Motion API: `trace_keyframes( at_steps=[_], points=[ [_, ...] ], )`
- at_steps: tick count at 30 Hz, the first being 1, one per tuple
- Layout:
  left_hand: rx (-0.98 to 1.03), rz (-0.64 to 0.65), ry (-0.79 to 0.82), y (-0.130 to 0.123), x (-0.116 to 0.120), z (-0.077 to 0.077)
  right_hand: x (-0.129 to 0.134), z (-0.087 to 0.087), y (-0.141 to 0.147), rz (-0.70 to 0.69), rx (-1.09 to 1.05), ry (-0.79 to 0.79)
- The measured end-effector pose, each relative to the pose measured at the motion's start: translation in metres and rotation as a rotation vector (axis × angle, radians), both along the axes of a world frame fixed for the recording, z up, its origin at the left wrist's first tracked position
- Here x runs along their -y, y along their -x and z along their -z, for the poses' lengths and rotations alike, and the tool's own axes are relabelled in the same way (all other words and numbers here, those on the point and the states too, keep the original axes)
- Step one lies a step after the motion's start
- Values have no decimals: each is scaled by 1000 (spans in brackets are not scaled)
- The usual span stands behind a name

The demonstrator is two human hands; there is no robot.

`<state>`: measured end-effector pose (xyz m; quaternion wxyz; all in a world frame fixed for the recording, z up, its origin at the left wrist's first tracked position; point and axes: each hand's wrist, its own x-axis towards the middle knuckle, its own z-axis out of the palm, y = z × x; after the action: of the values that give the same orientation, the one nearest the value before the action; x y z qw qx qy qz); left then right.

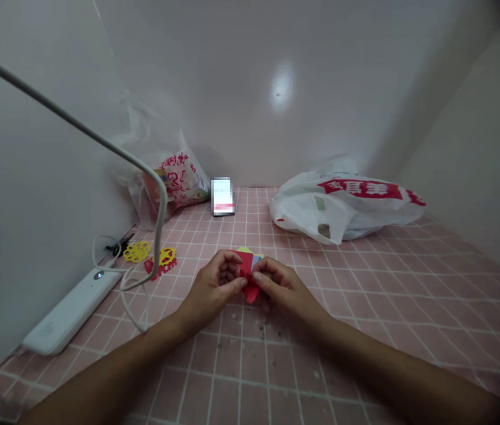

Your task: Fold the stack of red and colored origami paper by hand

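Note:
Between my two hands is a small folded piece of red paper point(245, 262), with yellow and bluish edges showing behind it. My left hand point(218, 280) pinches its left side between thumb and fingers. On the other side, the thumb and forefinger of my right hand point(280, 283) close on the paper's right edge. A red pointed part point(251, 292) hangs down below the fingertips. Both hands are just above the pink tiled surface point(241, 378). My fingers hide part of the folds.
At left lie a white power strip point(72, 310), yellow gear-like cutouts point(137, 252), a red cutout point(161, 268) and black scissors point(119, 245). A white cable point(160, 224) arcs across. Behind stand a lit phone point(222, 196) and plastic bags point(183, 177), point(356, 200) against the wall.

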<state>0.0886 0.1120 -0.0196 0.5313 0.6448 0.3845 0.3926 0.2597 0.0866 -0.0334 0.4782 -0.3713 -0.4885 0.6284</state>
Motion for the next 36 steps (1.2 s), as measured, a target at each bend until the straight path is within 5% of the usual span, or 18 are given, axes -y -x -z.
trace_keyframes(
  at_steps=[9, 18, 36],
  points=[
    [-117, 23, -16, 1, 1, -9, 2, -2, 0, -30, 11, 52],
    [-19, 21, 93, 1, 1, -5, 3, -1, 2, -101, -94, 105],
    [-134, 5, 0, -1, 5, -12, 3, -2, 0, -134, -67, 88]
  ],
)
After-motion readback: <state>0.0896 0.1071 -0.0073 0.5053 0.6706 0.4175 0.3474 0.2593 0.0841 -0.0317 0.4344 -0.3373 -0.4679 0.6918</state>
